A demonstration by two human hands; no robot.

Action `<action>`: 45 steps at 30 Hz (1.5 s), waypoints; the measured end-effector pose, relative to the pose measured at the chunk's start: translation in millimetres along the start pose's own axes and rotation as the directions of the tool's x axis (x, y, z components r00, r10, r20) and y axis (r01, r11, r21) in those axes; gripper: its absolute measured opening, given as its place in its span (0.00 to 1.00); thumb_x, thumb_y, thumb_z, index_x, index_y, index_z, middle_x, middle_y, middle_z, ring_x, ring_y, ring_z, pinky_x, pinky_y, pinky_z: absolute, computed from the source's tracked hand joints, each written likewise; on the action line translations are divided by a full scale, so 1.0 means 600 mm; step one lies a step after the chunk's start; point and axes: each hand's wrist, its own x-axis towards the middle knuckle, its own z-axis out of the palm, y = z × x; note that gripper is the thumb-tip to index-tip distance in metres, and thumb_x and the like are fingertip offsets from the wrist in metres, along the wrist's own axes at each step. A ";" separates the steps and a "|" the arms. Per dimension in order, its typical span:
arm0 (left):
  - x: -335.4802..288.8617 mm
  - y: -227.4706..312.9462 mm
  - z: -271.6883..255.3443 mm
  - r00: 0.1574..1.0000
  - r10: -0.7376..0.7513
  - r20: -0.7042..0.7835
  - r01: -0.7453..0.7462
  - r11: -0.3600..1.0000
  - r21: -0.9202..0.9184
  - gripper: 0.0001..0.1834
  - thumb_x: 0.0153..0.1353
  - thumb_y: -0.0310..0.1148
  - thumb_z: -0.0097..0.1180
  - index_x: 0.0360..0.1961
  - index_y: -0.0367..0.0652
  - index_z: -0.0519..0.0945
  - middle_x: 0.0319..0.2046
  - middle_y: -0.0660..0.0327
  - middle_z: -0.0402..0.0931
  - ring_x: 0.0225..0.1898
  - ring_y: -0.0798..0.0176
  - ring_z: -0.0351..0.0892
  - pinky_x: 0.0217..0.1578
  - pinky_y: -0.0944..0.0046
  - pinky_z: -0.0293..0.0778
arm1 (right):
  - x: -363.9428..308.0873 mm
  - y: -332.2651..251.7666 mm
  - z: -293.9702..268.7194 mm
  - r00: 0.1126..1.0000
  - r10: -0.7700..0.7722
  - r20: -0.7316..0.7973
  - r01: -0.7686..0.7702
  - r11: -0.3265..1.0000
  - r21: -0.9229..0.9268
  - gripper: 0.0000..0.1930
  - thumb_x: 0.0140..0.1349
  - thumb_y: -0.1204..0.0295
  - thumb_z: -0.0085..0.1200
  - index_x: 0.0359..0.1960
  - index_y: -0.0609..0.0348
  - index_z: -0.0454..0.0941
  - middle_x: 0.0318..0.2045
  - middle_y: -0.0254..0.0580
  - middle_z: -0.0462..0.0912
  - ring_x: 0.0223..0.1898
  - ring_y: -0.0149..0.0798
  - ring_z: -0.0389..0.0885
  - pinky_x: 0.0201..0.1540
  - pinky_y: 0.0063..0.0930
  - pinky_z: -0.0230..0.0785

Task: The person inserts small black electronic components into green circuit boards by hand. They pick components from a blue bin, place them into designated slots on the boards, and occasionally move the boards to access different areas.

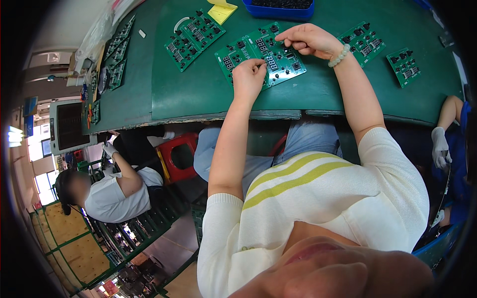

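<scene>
Under left hand (249, 78) | green circuit boards (264, 52) | right hand (315, 42) at far-right edge

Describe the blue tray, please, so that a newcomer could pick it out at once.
On the green table, find the right hand, with a bracelet at its wrist. Beyond it, right of a yellow pad, sits the tray. Its blue walls and heaped black parts set it apart from the green boards nearby.

1. Circuit board (288, 73): smooth, glossy green, catching light.
2. Tabletop (189, 97): smooth green covering, soft sheen; front edge (273, 114) rough.
3. Bin (279, 13): smooth blue plastic.
4. Note pad (221, 13): matt yellow paper.
5. Beaded bracelet (340, 55): polished, translucent-looking.
6. Sweater (318, 193): matt knit cloth.
7. Stool (166, 163): smooth red plastic.
</scene>
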 end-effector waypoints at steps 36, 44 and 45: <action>-0.026 0.010 -0.037 0.811 -0.369 0.455 0.461 -0.076 -0.884 0.18 0.69 0.40 0.52 0.47 0.34 0.75 0.27 0.64 0.66 0.24 0.73 0.62 0.17 0.76 0.55 | -0.007 0.016 0.016 0.953 -0.157 0.258 0.301 0.552 -0.777 0.08 0.54 0.72 0.61 0.31 0.65 0.83 0.26 0.45 0.85 0.28 0.36 0.83 0.34 0.28 0.75; -0.026 0.010 -0.036 0.813 -0.341 0.472 0.457 -0.127 -0.880 0.14 0.66 0.30 0.56 0.47 0.29 0.77 0.30 0.62 0.72 0.26 0.72 0.67 0.17 0.77 0.57 | -0.006 0.026 0.017 0.946 -0.180 0.270 0.324 0.481 -0.815 0.07 0.52 0.73 0.61 0.29 0.64 0.82 0.24 0.44 0.81 0.27 0.38 0.79 0.32 0.31 0.71; -0.025 0.008 -0.037 0.821 -0.338 0.461 0.454 -0.106 -0.885 0.13 0.65 0.30 0.57 0.46 0.30 0.77 0.29 0.62 0.72 0.26 0.73 0.67 0.17 0.77 0.57 | -0.005 0.026 0.018 0.949 -0.160 0.272 0.316 0.497 -0.808 0.06 0.52 0.73 0.61 0.29 0.64 0.82 0.24 0.44 0.81 0.27 0.38 0.79 0.32 0.31 0.70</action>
